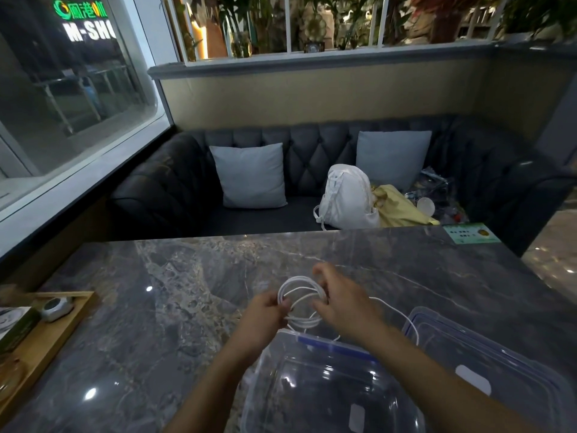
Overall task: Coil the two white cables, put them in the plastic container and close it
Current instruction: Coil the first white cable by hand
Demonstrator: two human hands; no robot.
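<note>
My left hand (pixel 269 309) pinches the left side of the thin white cable coil (pixel 295 278). My right hand (pixel 345 303) curls loosely round its right side. The coil is over the grey marble desk (pixel 156 307), just beyond the clear plastic container (pixel 337 346). Its tail trails right to the clear lid (pixel 515 364).

Only hands & forearms of the person show; left hand (pixel 268 310) bare, right hand (pixel 348 303) bare too; left forearm (pixel 224 373) uncovered as far as the bottom edge of the frame; right forearm (pixel 437 370) likewise uncovered, seen over a longer stretch than the left; right-hand fingertips blurred, so nails & fine detail can't be told; upper arms & clothing lie outside the frame.
</note>
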